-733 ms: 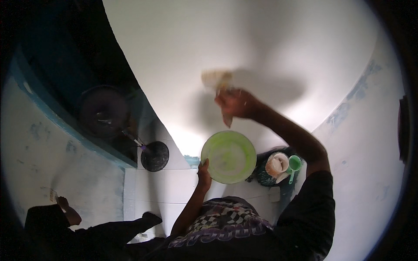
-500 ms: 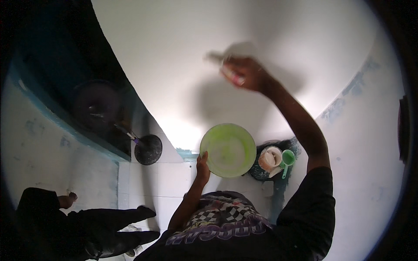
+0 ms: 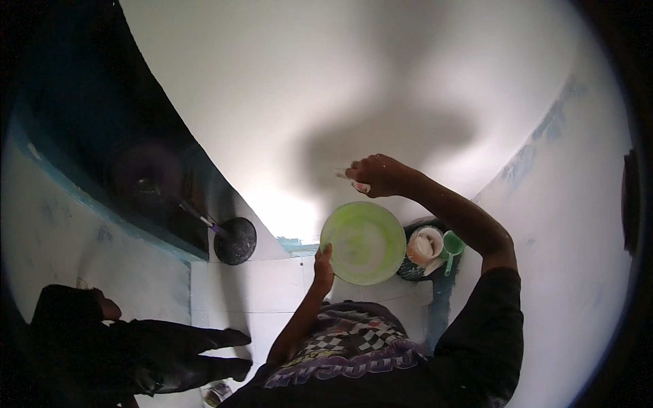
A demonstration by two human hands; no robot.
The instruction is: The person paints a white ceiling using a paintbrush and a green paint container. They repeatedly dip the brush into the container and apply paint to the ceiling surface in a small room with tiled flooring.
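My left hand [image 3: 324, 267] is closed on the left rim of a round, light-green basin [image 3: 371, 262], smeared with whitish material inside. Just above the basin's far rim is my right hand [image 3: 382, 175], wrapped round a small hand tool [image 3: 360, 186]. A pink-red bit of its handle shows below the fingers, and a thin pale end sticks out to the left. Its working end is too small and blurred to name. A pale wall [image 3: 272, 88] faces me, with my arm's shadow across it.
Right of the basin, a tub of whitish material [image 3: 423, 249] and a green dipper [image 3: 452, 243] rest on a dark, stained surface. On the left stands a black round base [image 3: 235, 241] with a pole. Another person [image 3: 136, 347] in dark clothes is at the lower left.
My right hand has come down from high on the wall toward the basin, with the tool still in it. The basin stays in my left hand. The other person's hand has shifted slightly.
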